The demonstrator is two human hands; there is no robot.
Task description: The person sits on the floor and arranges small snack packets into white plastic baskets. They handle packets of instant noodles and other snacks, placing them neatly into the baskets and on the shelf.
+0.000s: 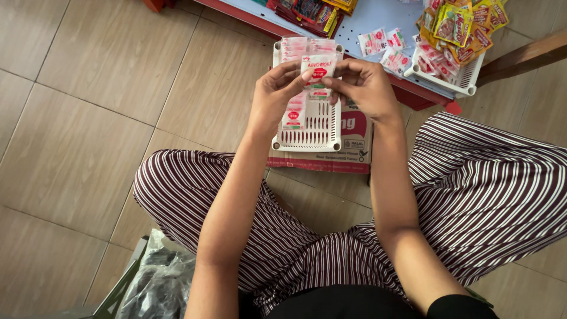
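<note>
Nearest, striped trouser legs [472,195] hemming both sides, bare floor tiles [77,136] open to the left. Above a white slotted basket [307,133] resting on a cardboard box [354,142], left hand [274,94] and right hand [363,88] each with grip pinching one white-and-red sachet [319,70] by its side edges. Beyond, second basket of sachets [455,80] near the red shelf edge [413,91].

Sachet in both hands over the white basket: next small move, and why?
Probably lower the sachet into the basket beside the row already there. Both the left hand and right hand pinch it right above the basket, white-and-red sachets line its left side, and the right part shows bare slats.
</note>
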